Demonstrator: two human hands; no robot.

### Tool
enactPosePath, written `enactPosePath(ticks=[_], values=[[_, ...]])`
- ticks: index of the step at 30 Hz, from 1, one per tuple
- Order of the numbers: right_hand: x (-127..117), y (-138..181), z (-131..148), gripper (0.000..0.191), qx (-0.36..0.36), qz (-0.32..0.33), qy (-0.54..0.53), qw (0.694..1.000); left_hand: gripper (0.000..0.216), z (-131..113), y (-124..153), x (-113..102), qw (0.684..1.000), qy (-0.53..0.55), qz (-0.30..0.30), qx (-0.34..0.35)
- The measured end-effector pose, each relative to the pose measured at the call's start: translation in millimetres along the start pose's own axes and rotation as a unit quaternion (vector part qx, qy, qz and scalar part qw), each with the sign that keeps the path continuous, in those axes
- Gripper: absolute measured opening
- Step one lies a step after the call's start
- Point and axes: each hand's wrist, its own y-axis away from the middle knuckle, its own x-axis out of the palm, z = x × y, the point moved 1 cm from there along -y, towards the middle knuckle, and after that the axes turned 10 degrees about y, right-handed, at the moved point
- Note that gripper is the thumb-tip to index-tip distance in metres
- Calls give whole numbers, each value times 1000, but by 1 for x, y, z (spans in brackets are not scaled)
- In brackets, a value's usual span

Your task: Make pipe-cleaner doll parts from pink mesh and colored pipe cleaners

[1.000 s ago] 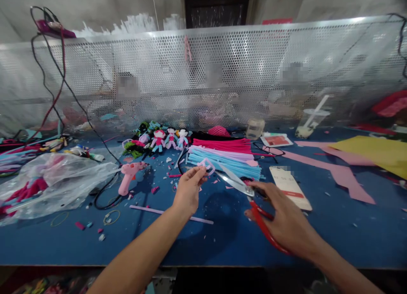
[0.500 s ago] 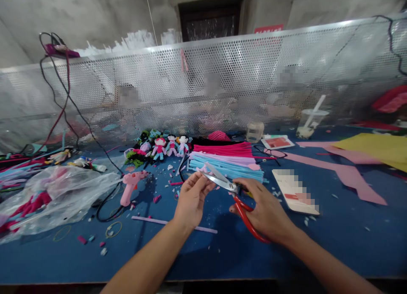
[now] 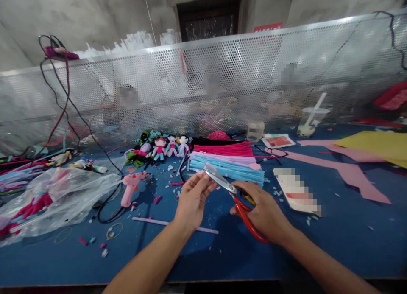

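Note:
My right hand (image 3: 259,207) is wrapped around the red handles of a pair of scissors (image 3: 243,219). The silver blades, nearly together, point left toward the fingertips of my left hand (image 3: 195,198). Those fingers are pinched on a small pale lilac piece (image 3: 208,166), mostly hidden by the fingers and blades; its exact kind is unclear. Just behind the hands lie light blue pipe cleaners (image 3: 229,171), with lilac and hot pink (image 3: 222,149) rows beyond. A single lilac pipe cleaner (image 3: 152,220) rests on the blue table beneath my left wrist.
To the left are a pink glue gun (image 3: 129,190) with its cord and a plastic bag (image 3: 73,196). Small dolls (image 3: 171,145) sit near the perforated metal screen (image 3: 159,86). A phone (image 3: 294,192), glasses (image 3: 273,152), a drink cup (image 3: 311,122) and pink sheets (image 3: 356,179) lie right.
The scissor blades have come closer together near my left fingertips. Both hands stay in almost the same place, and the view has shifted slightly.

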Motion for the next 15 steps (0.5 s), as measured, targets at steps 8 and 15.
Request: enactPosePath(ticks=[8,15], values=[[-4,4,1,49,-14,9,87,996,11,-2,1,1,1000,-18,-8,-4],[-5,5,5,50,-24,19,110,993,10,-2,3,2,1000,-29,11,-3]])
